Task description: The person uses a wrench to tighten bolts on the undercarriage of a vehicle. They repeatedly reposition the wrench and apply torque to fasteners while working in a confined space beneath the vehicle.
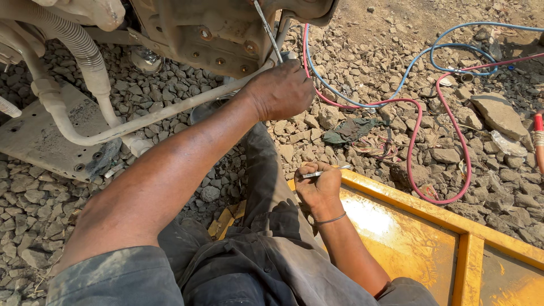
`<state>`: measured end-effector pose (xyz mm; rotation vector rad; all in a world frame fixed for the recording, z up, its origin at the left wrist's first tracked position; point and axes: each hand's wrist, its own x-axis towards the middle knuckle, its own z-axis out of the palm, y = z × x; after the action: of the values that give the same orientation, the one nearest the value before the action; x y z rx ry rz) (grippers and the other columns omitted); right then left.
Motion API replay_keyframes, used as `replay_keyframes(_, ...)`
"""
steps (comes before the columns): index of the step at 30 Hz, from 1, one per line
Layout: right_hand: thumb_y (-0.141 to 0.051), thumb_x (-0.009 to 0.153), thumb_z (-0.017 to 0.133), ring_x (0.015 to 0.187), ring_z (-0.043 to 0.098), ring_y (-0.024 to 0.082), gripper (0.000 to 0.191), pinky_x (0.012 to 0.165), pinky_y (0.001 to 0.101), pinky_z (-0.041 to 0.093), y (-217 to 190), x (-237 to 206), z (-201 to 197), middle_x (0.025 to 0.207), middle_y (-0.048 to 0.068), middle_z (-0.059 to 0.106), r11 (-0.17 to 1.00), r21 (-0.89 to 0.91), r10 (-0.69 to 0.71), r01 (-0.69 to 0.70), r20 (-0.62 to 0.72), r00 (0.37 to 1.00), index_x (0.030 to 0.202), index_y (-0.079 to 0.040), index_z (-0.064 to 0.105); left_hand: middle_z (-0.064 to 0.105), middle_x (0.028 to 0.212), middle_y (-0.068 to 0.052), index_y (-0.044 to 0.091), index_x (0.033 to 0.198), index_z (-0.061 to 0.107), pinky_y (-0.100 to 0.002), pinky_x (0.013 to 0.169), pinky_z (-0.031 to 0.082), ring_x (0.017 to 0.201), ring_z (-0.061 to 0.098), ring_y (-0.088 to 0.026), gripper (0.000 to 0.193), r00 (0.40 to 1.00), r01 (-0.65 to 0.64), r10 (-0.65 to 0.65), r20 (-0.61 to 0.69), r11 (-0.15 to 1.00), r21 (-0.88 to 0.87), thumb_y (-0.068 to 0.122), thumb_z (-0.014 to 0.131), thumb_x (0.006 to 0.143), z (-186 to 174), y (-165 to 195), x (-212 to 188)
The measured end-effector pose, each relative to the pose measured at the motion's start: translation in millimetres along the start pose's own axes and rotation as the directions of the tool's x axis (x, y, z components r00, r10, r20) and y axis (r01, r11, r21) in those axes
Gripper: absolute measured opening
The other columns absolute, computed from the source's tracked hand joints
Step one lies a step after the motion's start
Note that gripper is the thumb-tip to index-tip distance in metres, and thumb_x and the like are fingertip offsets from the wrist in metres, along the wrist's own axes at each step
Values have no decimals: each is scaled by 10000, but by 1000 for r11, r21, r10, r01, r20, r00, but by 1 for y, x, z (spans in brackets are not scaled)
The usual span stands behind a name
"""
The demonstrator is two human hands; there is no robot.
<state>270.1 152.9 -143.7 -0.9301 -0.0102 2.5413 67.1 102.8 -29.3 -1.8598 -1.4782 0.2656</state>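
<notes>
My left hand point(281, 89) reaches forward and grips a thin metal rod point(267, 28) that rises toward a dusty machine housing point(209, 34). My right hand point(319, 184) rests near my knee, closed around a slim silver tool point(327, 171) that points to the right. Both arms are bare; my legs in dark grey trousers point(263, 192) stretch over the gravel. A thin bangle sits on my right wrist.
Crushed stone point(362, 62) covers the ground. Red hose point(416, 136) and blue hose point(419, 56) loop across it at right. A yellow metal frame point(430, 212) lies at lower right. Pale corrugated and smooth pipes point(85, 56) and a bolted plate point(39, 136) fill the upper left. A crumpled rag point(351, 130) lies on the stones.
</notes>
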Motion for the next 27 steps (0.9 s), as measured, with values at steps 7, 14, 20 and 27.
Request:
replay_keyframes(7, -42, 890, 509, 584, 420, 83, 92, 540, 236, 382, 33, -42, 31, 687, -38, 439, 921, -267, 383, -283, 507, 772, 933, -120, 532, 600, 802, -7, 96, 892, 710, -362, 849, 498, 814, 635, -182, 183, 995, 23, -21, -101, 999, 23, 205, 589, 976, 0, 3, 2)
replay_keyframes(14, -57, 868, 520, 554, 400, 84, 106, 527, 236, 367, 32, -12, 1, 671, -42, 431, 955, -255, 176, -152, 72, 982, 825, -143, 475, 617, 826, -11, 112, 862, 700, -383, 907, 508, 840, 641, -185, 172, 999, 10, -10, -36, 1000, 5, 196, 599, 973, -1, 4, 2)
replay_keyframes(20, -79, 883, 511, 538, 390, 96, 185, 513, 245, 358, 37, 10, -32, 642, -39, 405, 943, -265, 210, -201, 6, 978, 743, -152, 416, 623, 824, -15, 102, 857, 706, -402, 903, 516, 853, 649, -196, 172, 1000, 10, -10, -24, 1000, -9, 196, 603, 958, -5, 6, 2)
replay_keyframes(27, -41, 858, 469, 529, 340, 95, 152, 497, 247, 332, 47, 6, -28, 641, -43, 402, 930, -308, 219, -203, 18, 976, 766, -159, 437, 624, 802, -26, 104, 837, 707, -383, 881, 520, 849, 651, -193, 191, 1000, 8, -7, -14, 1000, 22, 196, 620, 979, -7, 2, 6)
